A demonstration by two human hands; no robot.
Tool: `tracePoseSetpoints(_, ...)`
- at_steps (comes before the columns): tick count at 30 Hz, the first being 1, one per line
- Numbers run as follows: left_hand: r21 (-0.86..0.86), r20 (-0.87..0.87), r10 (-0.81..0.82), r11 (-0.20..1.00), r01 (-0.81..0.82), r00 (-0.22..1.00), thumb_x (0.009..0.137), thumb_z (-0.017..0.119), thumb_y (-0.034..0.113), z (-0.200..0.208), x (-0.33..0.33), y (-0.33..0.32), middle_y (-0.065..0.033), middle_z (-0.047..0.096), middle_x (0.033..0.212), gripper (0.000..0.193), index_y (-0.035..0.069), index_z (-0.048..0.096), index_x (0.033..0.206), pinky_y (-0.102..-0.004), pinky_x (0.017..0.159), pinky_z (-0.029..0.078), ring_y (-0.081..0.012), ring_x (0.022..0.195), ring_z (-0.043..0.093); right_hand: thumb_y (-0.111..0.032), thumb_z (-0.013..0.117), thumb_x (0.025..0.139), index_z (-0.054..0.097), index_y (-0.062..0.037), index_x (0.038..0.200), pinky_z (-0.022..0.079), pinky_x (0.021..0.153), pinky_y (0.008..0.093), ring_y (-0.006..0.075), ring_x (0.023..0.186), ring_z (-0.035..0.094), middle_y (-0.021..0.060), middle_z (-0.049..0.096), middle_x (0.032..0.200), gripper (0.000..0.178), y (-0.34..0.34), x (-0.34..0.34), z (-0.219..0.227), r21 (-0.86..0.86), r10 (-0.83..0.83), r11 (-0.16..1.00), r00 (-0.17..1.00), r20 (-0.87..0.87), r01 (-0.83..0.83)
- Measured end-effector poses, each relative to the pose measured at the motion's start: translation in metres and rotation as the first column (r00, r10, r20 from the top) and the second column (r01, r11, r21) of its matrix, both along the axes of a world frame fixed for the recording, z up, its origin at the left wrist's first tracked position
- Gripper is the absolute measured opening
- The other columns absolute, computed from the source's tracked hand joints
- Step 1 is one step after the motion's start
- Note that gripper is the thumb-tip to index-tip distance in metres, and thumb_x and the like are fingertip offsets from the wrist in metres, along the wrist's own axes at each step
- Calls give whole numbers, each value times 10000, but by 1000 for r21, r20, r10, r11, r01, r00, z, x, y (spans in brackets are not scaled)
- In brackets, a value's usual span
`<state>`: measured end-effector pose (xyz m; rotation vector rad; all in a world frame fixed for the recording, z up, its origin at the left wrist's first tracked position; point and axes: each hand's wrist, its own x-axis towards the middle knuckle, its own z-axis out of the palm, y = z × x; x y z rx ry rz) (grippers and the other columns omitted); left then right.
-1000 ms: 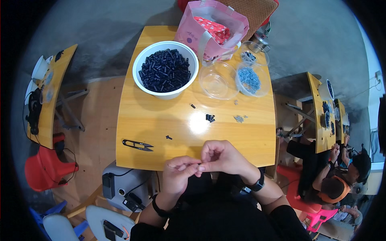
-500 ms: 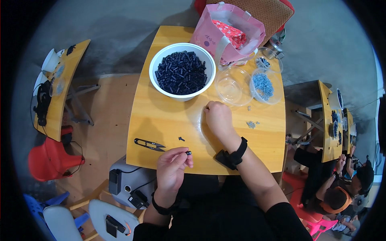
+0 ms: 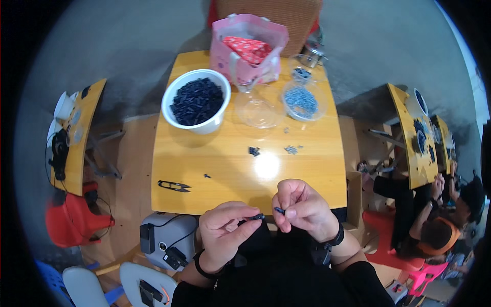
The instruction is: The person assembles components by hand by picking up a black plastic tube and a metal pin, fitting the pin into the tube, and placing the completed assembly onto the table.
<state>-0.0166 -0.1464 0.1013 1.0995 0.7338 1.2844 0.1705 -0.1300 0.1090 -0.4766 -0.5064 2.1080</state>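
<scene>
My left hand (image 3: 224,226) pinches a small black cylindrical part (image 3: 258,217) between thumb and fingertips, just in front of the table's near edge. Close beside it on the right, my right hand (image 3: 309,211) grips a small dark piece (image 3: 280,210), its tip pointing toward the left hand's part. The two pieces are apart. On the table beyond my hands lie a small heap of black pieces (image 3: 254,151) and a little pile of silvery screws (image 3: 291,150). A single black piece (image 3: 207,176) rests near black thread snips (image 3: 174,186) at the left.
A white tub (image 3: 220,118) full of black cylindrical parts stands at the back left. Clear plastic tubs stand to its right, one holding bluish-silver screws (image 3: 300,101). Behind is a pink bag (image 3: 222,55). Another person (image 3: 434,230) sits at the right by another table (image 3: 401,123).
My right hand has come back from the middle of the table to beside my left, with a small dark piece in its fingers. The black heap now shows. The whole view has shifted.
</scene>
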Motion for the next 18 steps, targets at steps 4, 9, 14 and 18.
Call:
tracePoseSetpoints(4,16,-64,-154,988,155,986,686,673,-91,9,28,-3,-149,613,820,195,-70,624,873,-260,636,489,-202,717,607,-6,648,710,514,8,772,479,478,258,208,510,583,182,597,716,148,-26,29,8,16,-47,999,999,-20,48)
tracePoseSetpoints(9,125,-136,-174,974,191,975,717,696,-12,19,59,-13,-92,631,763,167,-23,659,879,-177,453,275,-46,534,452,-8,646,721,511,5,770,474,463,254,202,485,577,174,603,699,145,-48,56,17,32,-70,997,997,-43,71)
tracePoseSetpoints(14,182,-153,-202,956,228,967,716,695,-14,24,89,-22,-93,631,762,172,-28,657,883,-177,458,291,-61,537,470,-9,642,733,514,6,768,470,453,244,190,488,578,157,604,680,133,-65,82,19,39,-85,995,994,-73,88)
tracePoseSetpoints(18,158,-280,-308,919,360,909,717,691,-22,33,101,-25,-104,633,760,167,-39,653,879,-178,480,346,-95,580,543,4,608,784,558,14,810,504,509,235,160,607,615,123,620,724,57,-77,102,16,96,-65,993,995,-69,72)
